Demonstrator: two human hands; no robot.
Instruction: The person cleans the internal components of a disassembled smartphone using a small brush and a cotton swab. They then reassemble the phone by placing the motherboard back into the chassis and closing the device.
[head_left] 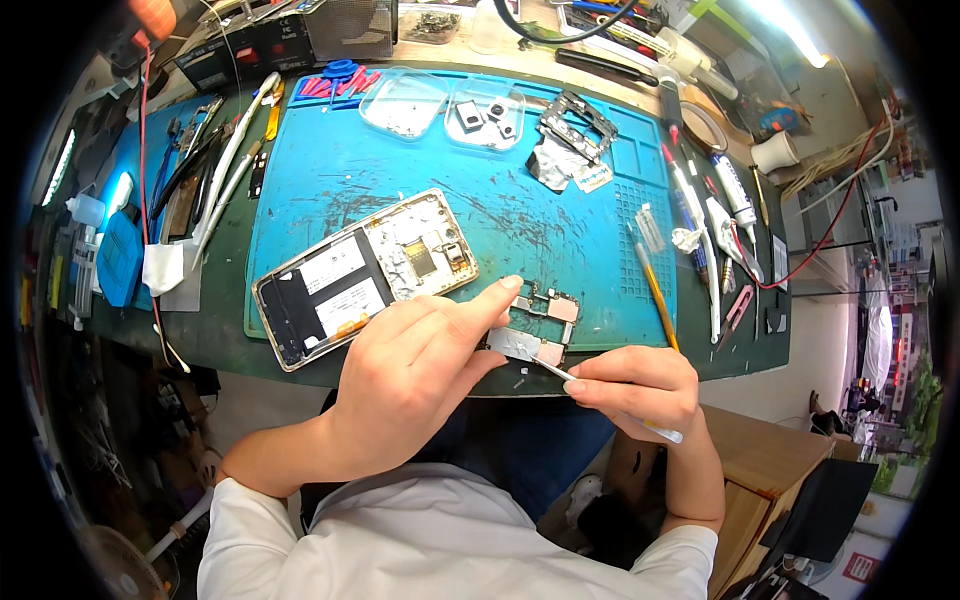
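Left hand: lower centre of frame; index finger stretched forward, thumb tucked under, the 2 pinching the small green-and-silver circuit board at its left side, apparently to keep it from sliding.
Right hand: lower right of centre; fingers pressed together around a thin silver-tipped hand tool, gripped low like a pen, likely for fine control.
Tool tip: touches the board's lower metal shield.
Board: at the near edge of the blue silicone work mat, close to the body.
Opened phone chassis with white labels: left of centre, just beside the left hand, tilted, set apart from the work.
2 clear plastic trays: upper centre; small parts inside 1, kept well apart from the hands.
Black frame part: upper centre-right, on the mat.
Brush with yellow handle: right edge of mat, near the right hand.
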